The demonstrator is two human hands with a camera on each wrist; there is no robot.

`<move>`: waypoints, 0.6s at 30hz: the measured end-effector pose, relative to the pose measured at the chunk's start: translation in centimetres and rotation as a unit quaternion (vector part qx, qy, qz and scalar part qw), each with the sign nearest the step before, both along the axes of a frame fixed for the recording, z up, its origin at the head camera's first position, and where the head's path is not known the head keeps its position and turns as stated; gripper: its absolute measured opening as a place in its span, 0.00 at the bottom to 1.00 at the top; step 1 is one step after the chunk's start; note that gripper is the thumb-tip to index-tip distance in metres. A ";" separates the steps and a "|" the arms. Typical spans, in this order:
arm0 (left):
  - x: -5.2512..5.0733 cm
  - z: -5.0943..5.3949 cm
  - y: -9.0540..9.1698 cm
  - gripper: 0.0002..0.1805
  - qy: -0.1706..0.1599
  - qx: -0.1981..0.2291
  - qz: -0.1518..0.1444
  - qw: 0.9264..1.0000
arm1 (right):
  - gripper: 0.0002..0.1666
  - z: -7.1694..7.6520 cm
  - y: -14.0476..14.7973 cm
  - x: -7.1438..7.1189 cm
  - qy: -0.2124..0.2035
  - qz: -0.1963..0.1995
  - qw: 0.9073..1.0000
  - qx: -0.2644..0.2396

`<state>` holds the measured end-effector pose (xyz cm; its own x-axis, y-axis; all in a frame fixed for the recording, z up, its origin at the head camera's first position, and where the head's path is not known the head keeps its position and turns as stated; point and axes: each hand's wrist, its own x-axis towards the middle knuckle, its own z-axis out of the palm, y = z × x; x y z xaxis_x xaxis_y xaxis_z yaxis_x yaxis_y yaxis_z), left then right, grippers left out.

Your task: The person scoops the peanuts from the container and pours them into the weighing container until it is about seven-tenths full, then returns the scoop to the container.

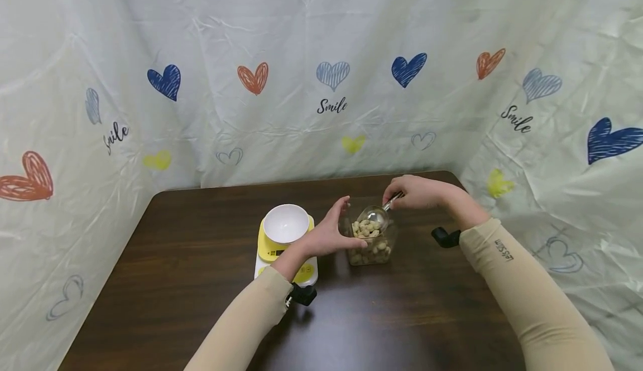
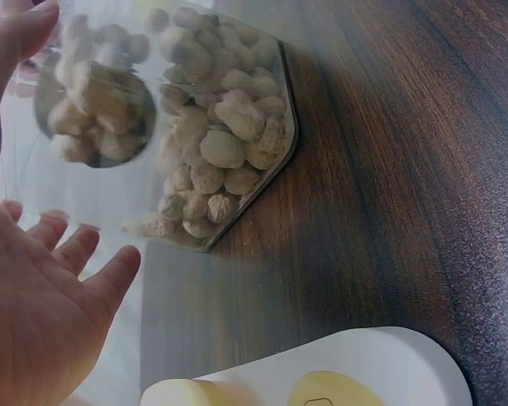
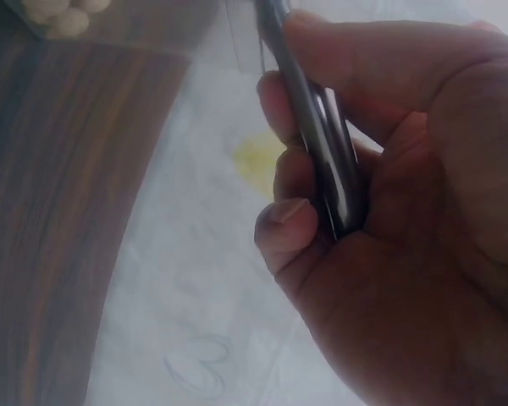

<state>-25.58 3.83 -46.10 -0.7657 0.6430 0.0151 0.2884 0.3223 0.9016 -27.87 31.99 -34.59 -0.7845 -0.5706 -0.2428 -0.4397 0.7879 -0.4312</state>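
A clear square container (image 1: pixel 369 256) holds peanuts in their shells (image 2: pixel 220 144). My left hand (image 1: pixel 329 236) spans its left side, thumb at the near wall and fingers towards the far wall, and holds it. Through the clear wall in the left wrist view, some of the fingertips show. My right hand (image 1: pixel 414 191) grips the handle of a metal scoop (image 1: pixel 375 216), fingers wrapped round it in the right wrist view. The scoop's bowl tilts down inside the container, with peanuts in it in the left wrist view.
Left of the container stands a yellow and white kitchen scale (image 1: pixel 264 248) with a white bowl (image 1: pixel 286 223) on top. The left forearm passes over part of the scale. Everything stands on a dark wooden table (image 1: pixel 191 282), with a heart-print curtain (image 1: pixel 286 136) behind and beside it.
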 end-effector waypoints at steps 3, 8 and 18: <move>0.1 -0.1 -0.1 0.64 -0.002 -0.002 0.000 1.000 | 0.09 -0.1 -0.3 0.0 -0.004 0.000 1.000 0.004; 0.3 -0.3 -0.1 0.64 -0.008 -0.005 0.000 1.000 | 0.09 0.2 -0.3 0.2 -0.007 -0.010 1.000 0.000; -0.1 -0.1 0.0 0.64 0.001 0.000 0.000 1.000 | 0.09 0.3 -0.1 0.0 0.006 -0.006 1.000 -0.003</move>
